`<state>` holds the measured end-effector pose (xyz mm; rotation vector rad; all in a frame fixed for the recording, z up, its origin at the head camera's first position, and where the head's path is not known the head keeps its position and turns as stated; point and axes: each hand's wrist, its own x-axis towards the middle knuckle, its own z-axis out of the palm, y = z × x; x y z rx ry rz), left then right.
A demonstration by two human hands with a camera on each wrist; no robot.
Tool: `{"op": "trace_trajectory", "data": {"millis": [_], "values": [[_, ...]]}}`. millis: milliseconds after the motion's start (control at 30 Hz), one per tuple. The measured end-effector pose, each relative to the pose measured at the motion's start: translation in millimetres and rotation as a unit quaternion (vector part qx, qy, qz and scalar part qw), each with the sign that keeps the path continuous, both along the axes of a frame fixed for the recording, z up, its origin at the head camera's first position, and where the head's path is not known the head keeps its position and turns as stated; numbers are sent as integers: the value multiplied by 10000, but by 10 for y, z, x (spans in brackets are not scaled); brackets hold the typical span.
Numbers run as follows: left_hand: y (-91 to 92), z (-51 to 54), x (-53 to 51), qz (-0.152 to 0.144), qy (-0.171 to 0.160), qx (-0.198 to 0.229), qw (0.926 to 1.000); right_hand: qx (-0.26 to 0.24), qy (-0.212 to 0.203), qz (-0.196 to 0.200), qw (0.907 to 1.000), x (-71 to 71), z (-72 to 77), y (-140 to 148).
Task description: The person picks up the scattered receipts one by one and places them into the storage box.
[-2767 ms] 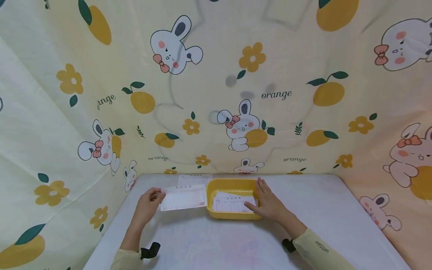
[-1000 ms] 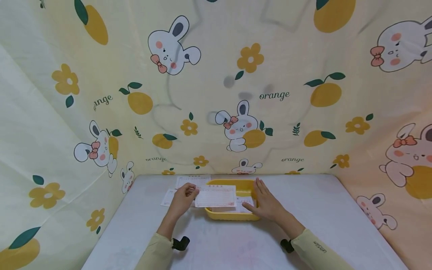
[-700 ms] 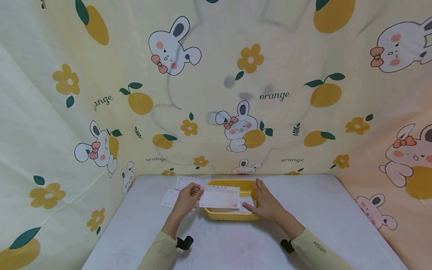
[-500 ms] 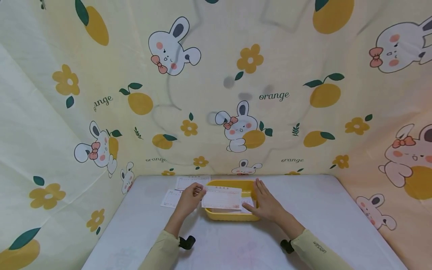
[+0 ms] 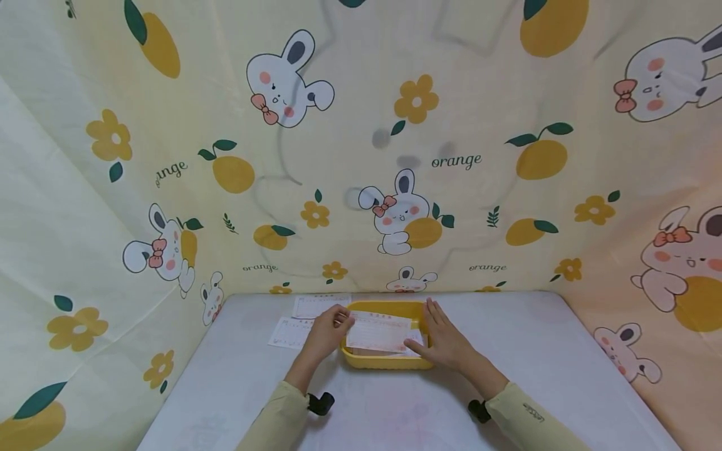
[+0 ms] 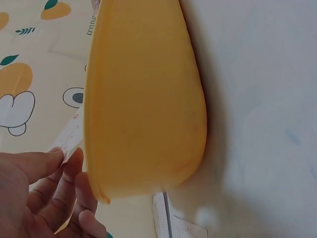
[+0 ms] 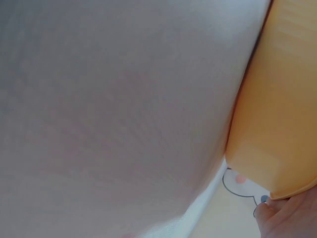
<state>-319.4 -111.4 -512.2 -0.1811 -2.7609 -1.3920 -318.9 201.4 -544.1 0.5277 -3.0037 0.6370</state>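
Note:
My left hand (image 5: 329,329) pinches the left edge of a white printed paper slip (image 5: 378,331) between thumb and fingers. The slip tilts over the yellow plastic basket (image 5: 389,362), at the height of its rim. In the left wrist view, the fingertips hold the slip (image 6: 71,131) right beside the basket's wall (image 6: 143,99). My right hand (image 5: 451,341) lies along the basket's right end, fingers straight and thumb reaching over the rim. In the right wrist view, part of that hand (image 7: 292,218) touches the rim. Other slips inside are mostly covered by the held one.
Two more printed slips lie on the white table left of the basket: one at the back (image 5: 318,305), one nearer (image 5: 286,333), partly behind my left hand. A patterned curtain (image 5: 485,100) rises behind and beside the table (image 5: 507,326).
My left hand has carried the slip rightward from the left of the basket to over it, then a little lower. A slip on the table has come into sight. The right hand stays put.

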Motion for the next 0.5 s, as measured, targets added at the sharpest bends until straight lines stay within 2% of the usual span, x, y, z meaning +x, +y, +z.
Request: {"op": "trace_trajectory", "data": {"millis": [200, 500], "values": [[60, -14, 0, -156, 66, -157, 9997, 6, -19, 17, 10000, 5, 7, -2], [151, -16, 14, -82, 325, -594, 9977, -62, 36, 14, 10000, 35, 35, -11]]}}
